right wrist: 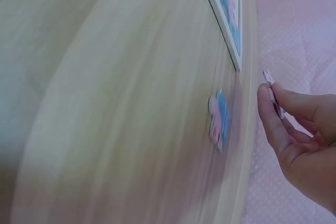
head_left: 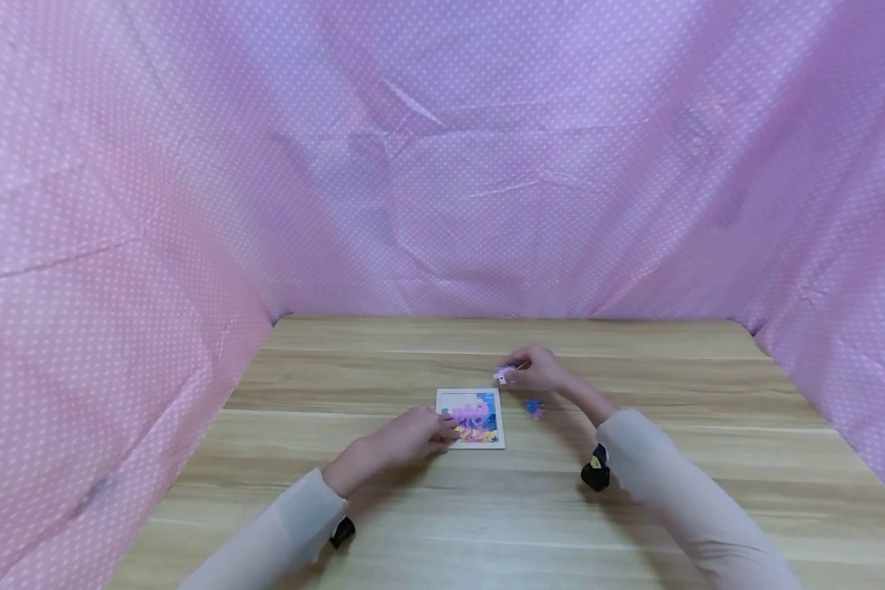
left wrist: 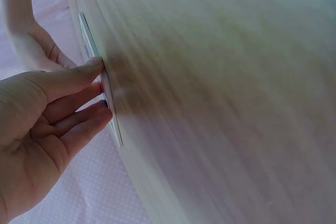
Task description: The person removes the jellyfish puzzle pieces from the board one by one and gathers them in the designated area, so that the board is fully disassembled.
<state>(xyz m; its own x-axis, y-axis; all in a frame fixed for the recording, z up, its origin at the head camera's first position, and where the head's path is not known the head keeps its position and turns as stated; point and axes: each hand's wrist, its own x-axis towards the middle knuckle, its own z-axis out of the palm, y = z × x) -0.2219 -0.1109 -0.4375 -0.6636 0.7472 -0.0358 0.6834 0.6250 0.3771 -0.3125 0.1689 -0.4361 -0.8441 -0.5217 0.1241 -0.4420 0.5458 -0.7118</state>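
A small jigsaw puzzle in a white frame (head_left: 502, 426) lies on the table, with a pink jellyfish-like figure on a blue and yellow ground. At its left side my left hand (head_left: 415, 433) touches it, the thumb and fingertips resting on the frame's edge and face; the left wrist view shows these fingers fairly straight. Beyond the frame's upper right corner, my right hand (head_left: 537, 369) pinches a pale pink puzzle piece (right wrist: 271, 88) between thumb and fingers, raised off the table. Below that hand lies a loose blue and pink puzzle piece (right wrist: 219, 120), to the right of the frame.
The wooden table (head_left: 324, 360) has its far edge against a pink polka-dot cloth (head_left: 442, 205), which also hangs at both sides. Black wrist devices (head_left: 596, 469) sit under both pale sleeves (head_left: 678, 483).
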